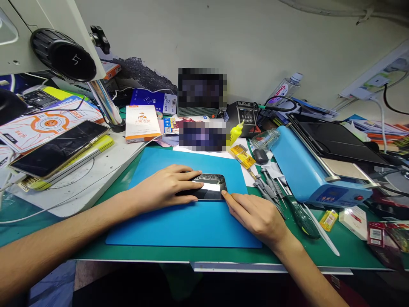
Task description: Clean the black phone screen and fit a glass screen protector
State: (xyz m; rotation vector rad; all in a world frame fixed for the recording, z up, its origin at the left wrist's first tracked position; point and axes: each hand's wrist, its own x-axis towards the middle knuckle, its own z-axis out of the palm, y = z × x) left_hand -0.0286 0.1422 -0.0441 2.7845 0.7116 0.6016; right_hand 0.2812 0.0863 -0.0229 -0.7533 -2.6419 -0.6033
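Observation:
A dark phone (211, 194) with a glossy face and a white reflection lies flat on the blue mat (188, 226). My left hand (169, 185) rests over its left end, fingers spread apart on the surface and along the near edge. At the phone's right near corner, my right hand (255, 213) touches the edge with thumb and index fingertips close together, the other fingers curled in. Whether anything small sits between those fingertips is hidden.
Right of the mat lie screwdrivers (271, 187), a green-handled tool (302, 216), a white stick (322, 232) and a blue machine (300, 170). On the left, a white stand base (79, 187) bears another phone (60, 149). A white-orange box (142, 123) stands behind.

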